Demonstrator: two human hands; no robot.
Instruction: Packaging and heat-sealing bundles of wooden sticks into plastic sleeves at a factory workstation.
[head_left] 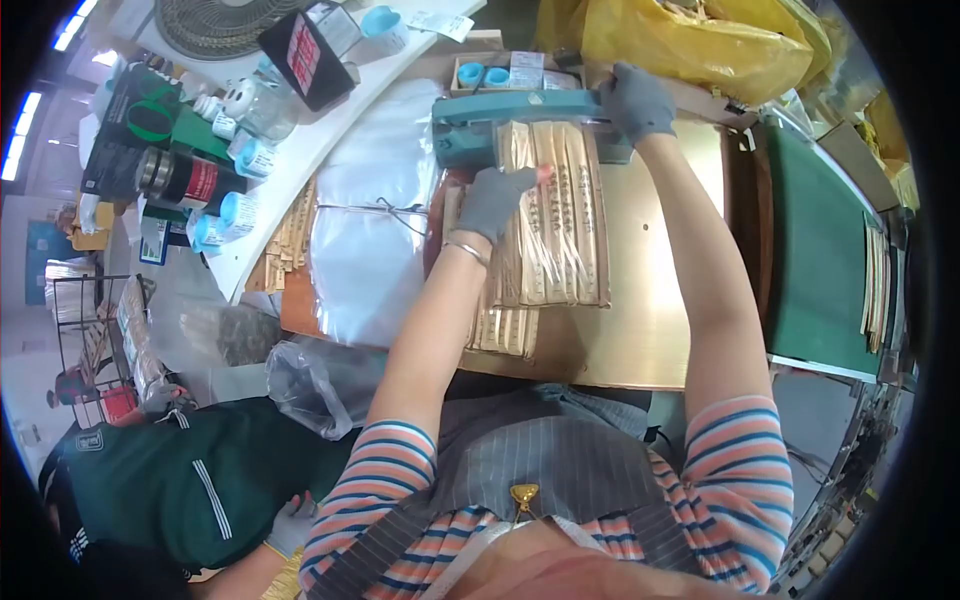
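A teal bar heat sealer (pixel 535 104) lies across the far side of the metal-topped table. My right hand (pixel 641 100), in a grey glove, is closed around the right end of its upper arm. My left hand (pixel 494 200), gloved with a bare fingertip showing, grips the left side of a clear plastic bag (pixel 565 225) of slim brown paper packets. The bag's far end meets the sealer's bar. Under its near end lies another bundle of packets (pixel 505 332), partly covered. What is inside the paper sleeves is hidden.
Left of the bag lies a tied stack of clear plastic bags (pixel 370 210). A white shelf (pixel 300 190) beyond carries bottles, blue tape rolls and a fan. A yellow sack (pixel 690 45) sits far right, near a green surface (pixel 815 240). Another person (pixel 190 480) works at lower left.
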